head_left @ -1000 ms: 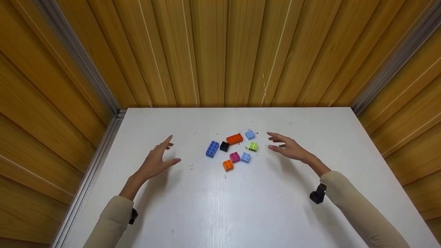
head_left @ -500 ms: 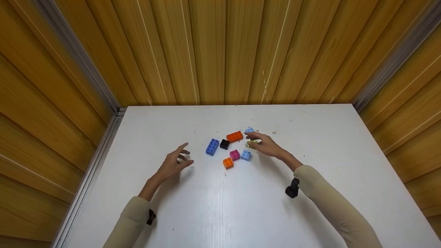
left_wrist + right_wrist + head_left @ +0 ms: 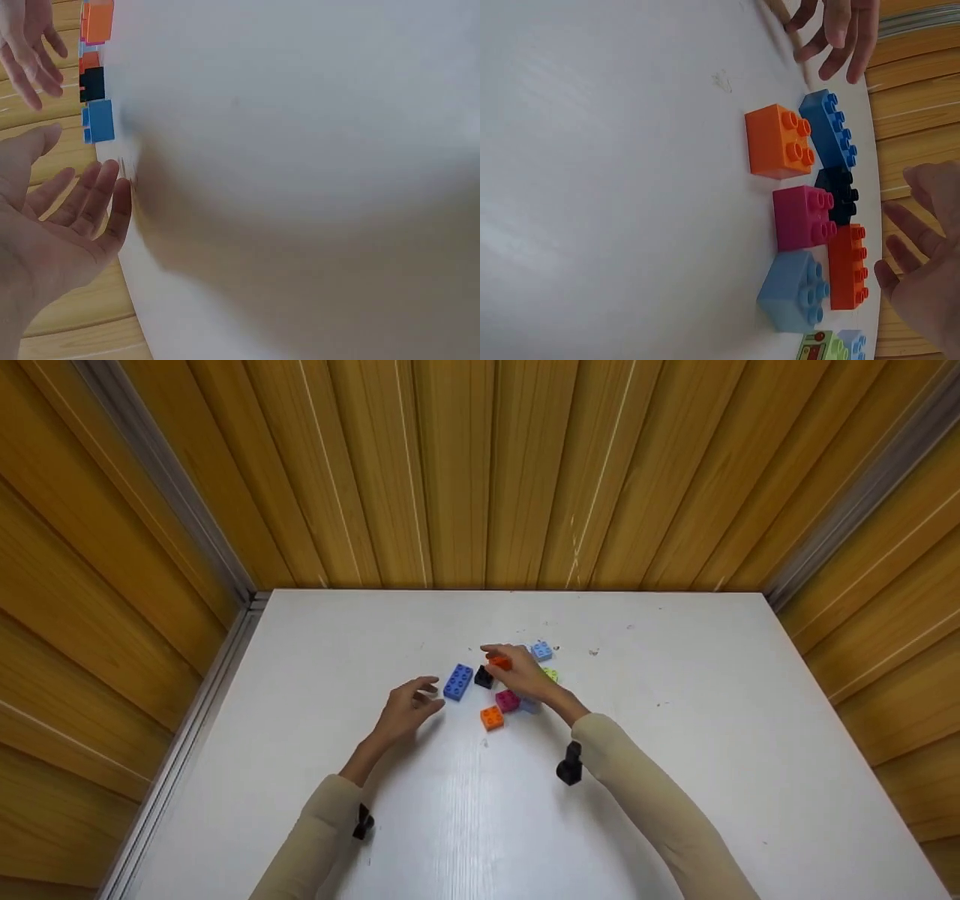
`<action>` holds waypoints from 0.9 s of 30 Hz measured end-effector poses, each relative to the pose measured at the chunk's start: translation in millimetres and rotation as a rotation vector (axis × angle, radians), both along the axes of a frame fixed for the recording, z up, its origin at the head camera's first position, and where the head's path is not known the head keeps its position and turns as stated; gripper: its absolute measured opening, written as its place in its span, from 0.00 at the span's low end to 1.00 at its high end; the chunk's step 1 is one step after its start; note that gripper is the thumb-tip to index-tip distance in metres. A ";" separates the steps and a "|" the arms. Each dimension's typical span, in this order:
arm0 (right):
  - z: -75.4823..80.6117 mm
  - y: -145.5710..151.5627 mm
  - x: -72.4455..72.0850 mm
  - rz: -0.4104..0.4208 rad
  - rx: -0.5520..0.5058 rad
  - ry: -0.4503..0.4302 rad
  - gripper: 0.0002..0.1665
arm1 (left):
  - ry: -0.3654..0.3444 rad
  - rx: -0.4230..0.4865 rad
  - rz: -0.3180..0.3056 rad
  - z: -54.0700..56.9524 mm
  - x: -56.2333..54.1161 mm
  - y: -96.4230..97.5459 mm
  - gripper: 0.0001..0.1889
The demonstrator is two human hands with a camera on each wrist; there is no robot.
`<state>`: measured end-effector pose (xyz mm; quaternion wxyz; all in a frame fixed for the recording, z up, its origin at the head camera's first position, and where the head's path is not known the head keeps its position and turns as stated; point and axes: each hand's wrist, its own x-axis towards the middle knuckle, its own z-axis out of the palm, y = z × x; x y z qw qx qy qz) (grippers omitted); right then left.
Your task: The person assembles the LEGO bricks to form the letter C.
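Note:
In the head view my left hand (image 3: pixel 403 711) hovers just left of a long blue toy brick (image 3: pixel 458 682), fingers loosely bent and holding nothing. My right hand (image 3: pixel 525 673) hangs over the cluster, partly covering a long red-orange brick (image 3: pixel 499 662). The right wrist view shows a gap between that hand's spread fingers and the bricks. A black brick (image 3: pixel 836 195) lies between the blue and red-orange ones. Closer to me lie an orange brick (image 3: pixel 769 146), a magenta brick (image 3: pixel 799 217) and a light blue brick (image 3: pixel 786 296).
A lime brick (image 3: pixel 551 673) and a second light blue brick (image 3: pixel 541 651) lie at the cluster's right side. Everything stands on a white table (image 3: pixel 420 825). Wood-patterned panels (image 3: pixel 450 472) rise behind and at both sides.
Both hands have moved inward: the left toward the blue brick, the right leftward across the lime brick to above the red-orange one. The bricks appear to stay in place.

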<state>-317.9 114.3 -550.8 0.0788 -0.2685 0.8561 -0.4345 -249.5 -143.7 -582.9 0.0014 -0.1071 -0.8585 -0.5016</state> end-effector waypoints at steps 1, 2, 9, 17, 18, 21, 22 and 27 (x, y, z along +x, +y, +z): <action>-1.4 -4.8 -0.5 -0.010 0.017 0.016 0.25 | -0.009 -0.019 0.022 -0.5 -0.4 4.7 0.23; -2.9 -9.2 -0.7 -0.017 0.035 0.029 0.25 | -0.015 -0.037 0.044 -1.1 -0.7 9.3 0.24; -14.2 -27.3 6.9 -0.015 0.172 0.101 0.25 | -0.036 -0.175 0.196 -4.3 -1.5 33.8 0.25; -20.7 -32.8 16.0 -0.036 0.258 0.064 0.25 | -0.049 -0.228 0.253 -7.9 -0.3 43.0 0.23; -20.8 -33.4 16.0 -0.035 0.264 0.069 0.25 | -0.043 -0.229 0.253 -7.7 -0.2 42.8 0.22; -20.8 -34.4 14.3 -0.027 0.282 0.098 0.25 | -0.029 -0.229 0.253 -6.2 -0.7 42.2 0.20; -20.8 -34.6 13.6 -0.025 0.290 0.110 0.25 | -0.023 -0.228 0.249 -5.8 -0.8 41.8 0.20; -20.4 -34.1 11.3 -0.018 0.326 0.137 0.26 | 0.008 -0.185 0.201 -3.4 -0.6 38.0 0.18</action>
